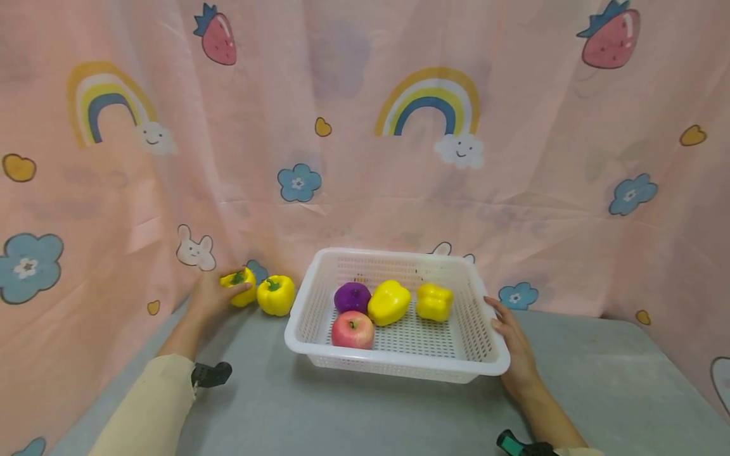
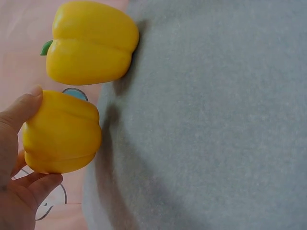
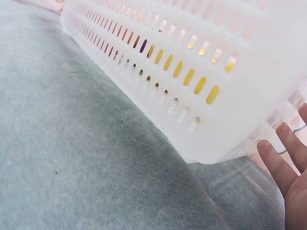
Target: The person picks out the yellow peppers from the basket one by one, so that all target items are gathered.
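Note:
At the left, my left hand [image 1: 208, 294] grips a yellow bell pepper [image 1: 243, 292] with a green stem. The left wrist view shows the thumb on one side of this pepper [image 2: 62, 132] and the fingers on the other. A second yellow bell pepper [image 1: 276, 296] stands right beside it on the table. My right hand [image 1: 513, 348] is at the right end of a white plastic basket [image 1: 393, 354], its extended fingers [image 3: 276, 165] against the basket's side. Inside lie a purple round item [image 1: 352, 297], a red apple [image 1: 353, 330], a yellow mango-like fruit [image 1: 390, 303] and a yellow lobed pepper [image 1: 435, 302].
A grey cloth covers the table [image 1: 599, 373]. Behind and to the left hangs a pink printed curtain [image 1: 353, 215], close to the far table edge and the basket's back. The basket's left rim is near the second pepper.

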The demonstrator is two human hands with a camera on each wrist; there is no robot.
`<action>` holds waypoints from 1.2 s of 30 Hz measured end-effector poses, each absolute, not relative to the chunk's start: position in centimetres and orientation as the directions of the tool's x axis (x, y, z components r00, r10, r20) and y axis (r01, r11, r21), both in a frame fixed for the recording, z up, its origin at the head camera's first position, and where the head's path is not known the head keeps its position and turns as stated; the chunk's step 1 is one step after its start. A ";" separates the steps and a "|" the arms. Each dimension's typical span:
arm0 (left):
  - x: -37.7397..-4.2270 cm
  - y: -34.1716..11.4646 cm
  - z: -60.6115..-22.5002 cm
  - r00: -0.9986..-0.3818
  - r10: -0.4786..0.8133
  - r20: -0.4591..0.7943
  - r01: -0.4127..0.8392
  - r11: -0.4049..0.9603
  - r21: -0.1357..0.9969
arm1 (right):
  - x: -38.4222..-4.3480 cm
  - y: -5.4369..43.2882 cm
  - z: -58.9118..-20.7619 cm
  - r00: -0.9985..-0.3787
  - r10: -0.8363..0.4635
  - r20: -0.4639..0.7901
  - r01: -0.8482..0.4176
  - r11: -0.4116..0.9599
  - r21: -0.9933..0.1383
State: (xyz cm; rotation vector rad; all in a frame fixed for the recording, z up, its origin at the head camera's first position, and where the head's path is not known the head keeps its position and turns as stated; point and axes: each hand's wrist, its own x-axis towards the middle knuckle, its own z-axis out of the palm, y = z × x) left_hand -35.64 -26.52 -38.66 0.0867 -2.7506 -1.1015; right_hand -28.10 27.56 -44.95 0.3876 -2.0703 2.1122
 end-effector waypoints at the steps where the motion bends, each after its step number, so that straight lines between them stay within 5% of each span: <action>1: -35.6 -26.5 -38.7 -0.983 -0.120 0.138 0.009 0.723 0.691 | -28.1 27.6 -45.0 -0.954 -0.068 0.292 -0.291 -0.032 -0.956; 27: -35.9 -25.3 -37.3 -0.996 -0.093 -0.012 -0.080 0.770 0.633 | -28.4 27.7 -45.4 -0.945 -0.083 0.316 -0.312 -0.054 -0.949; 36: -34.9 -23.7 -35.2 -0.990 -0.120 0.071 -0.056 0.806 0.589 | -28.4 27.6 -45.1 -0.959 -0.050 0.279 -0.278 -0.017 -0.960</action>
